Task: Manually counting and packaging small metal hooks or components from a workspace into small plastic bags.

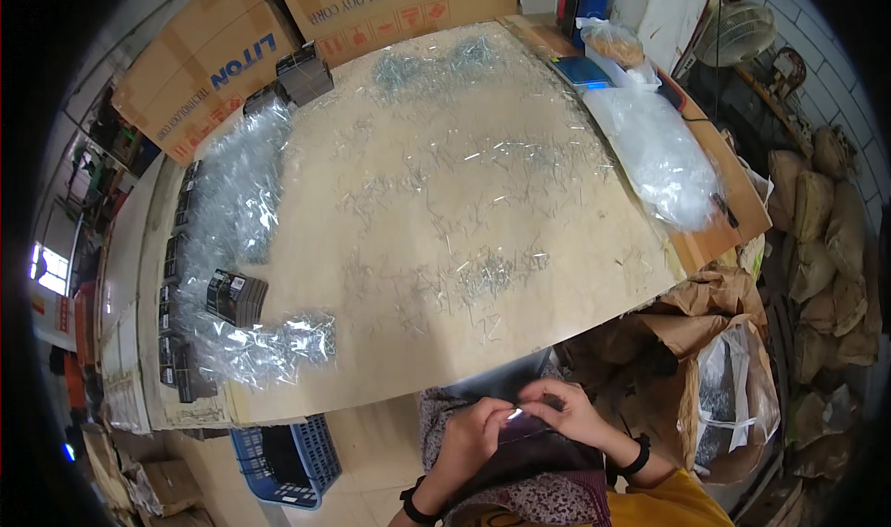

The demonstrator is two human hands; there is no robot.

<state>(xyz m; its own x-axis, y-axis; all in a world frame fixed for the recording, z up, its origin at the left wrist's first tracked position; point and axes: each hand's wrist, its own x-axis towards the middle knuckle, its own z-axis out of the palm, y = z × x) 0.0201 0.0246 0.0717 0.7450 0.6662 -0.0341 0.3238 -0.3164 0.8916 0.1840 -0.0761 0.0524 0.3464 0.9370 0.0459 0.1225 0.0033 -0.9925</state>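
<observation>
Over my lap, just off the table's near edge, my left hand (475,431) and my right hand (563,412) meet with fingertips pinched. Between them shows a small shiny silvery piece (514,415), too small to name. Both hands are closed on it, and the fingers hide part of it. Many short, thin metal pins (497,272) lie scattered on the wooden table (390,360) beyond my hands. Clear plastic packets (278,346) form a heap along the table's left side, with a stack of dark printed cards (236,297) resting on them.
More dark card stacks (304,74) line the left edge. Large cardboard boxes (394,12) stand behind. At right lie a bag of clear plastic (654,156) and a blue-screened device (581,71). Below are a blue basket (320,453) and an open brown sack (729,388); a fan (742,33) stands far right.
</observation>
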